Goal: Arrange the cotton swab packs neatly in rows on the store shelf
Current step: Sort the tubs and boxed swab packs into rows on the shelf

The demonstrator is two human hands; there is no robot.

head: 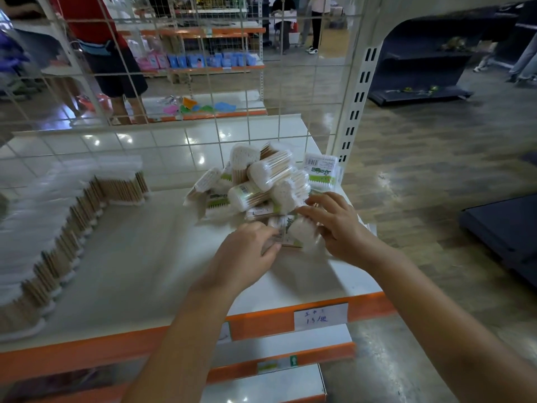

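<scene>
Between left hand (252, 248) and right hand (338, 228): one cotton swab pack (293, 232), gripped from both sides, on white shelf (139, 257). Just beyond hands: loose heap of packs (255, 184). Far left of hands: packs in rows (58, 228).

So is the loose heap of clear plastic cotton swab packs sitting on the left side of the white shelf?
No, the loose heap of cotton swab packs lies at the right end of the white shelf; the tidy rows are left.
</scene>
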